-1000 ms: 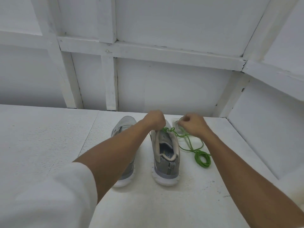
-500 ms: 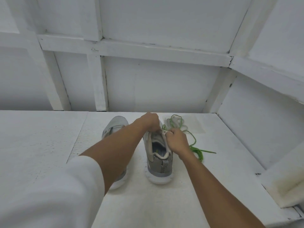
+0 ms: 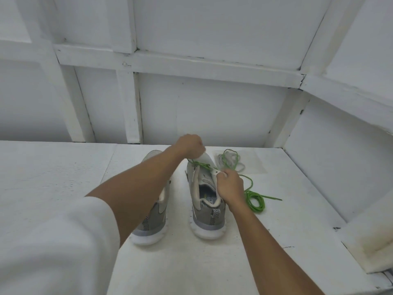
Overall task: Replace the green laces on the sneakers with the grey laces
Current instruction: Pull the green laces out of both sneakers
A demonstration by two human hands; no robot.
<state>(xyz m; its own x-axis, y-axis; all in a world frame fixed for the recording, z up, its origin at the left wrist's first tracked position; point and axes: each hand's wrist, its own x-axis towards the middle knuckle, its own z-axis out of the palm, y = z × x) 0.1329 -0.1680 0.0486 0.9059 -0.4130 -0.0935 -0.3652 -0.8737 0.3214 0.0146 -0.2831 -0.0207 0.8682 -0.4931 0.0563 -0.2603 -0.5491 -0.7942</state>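
the green lace (image 3: 202, 165) crosses the upper eyelets of the right sneaker (image 3: 207, 218), then trails off to the right over the white table (image 3: 212, 265) and ends in a loose coil just beside that shoe's outer side. a further loop of it lies farther back, on top of the grey laces (image 3: 240, 166), which sit in a small heap near the rear of the table, apart from both shoes. the right sneaker stands upright on its sole, heel toward us, its opening wide and the insole showing.

the left hand (image 3: 190, 145) is at the toe end of the lacing, fingers curled tight round the raised tip of the tongue (image 3: 205, 158). the green lace runs up to those fingers, but we cannot tell whether it is caught in the grip too. the right hand (image 3: 230, 185) is at the right rim of the opening, thumb and fingers pinching the pale eyelet edge of the shoe where the lace passes.

the left sneaker (image 3: 153, 222) stands just beside the first, parallel to it and heel toward us. the left forearm (image 3: 136, 188) crosses over it and hides its middle, so we cannot see how it is laced.

a white sleeve (image 3: 53, 241) fills the lower left corner. behind the table rises a white panelled wall (image 3: 212, 103) with flat battens. at the lower right a white block (image 3: 370, 243) with a yellowish stain rests on the table's edge.
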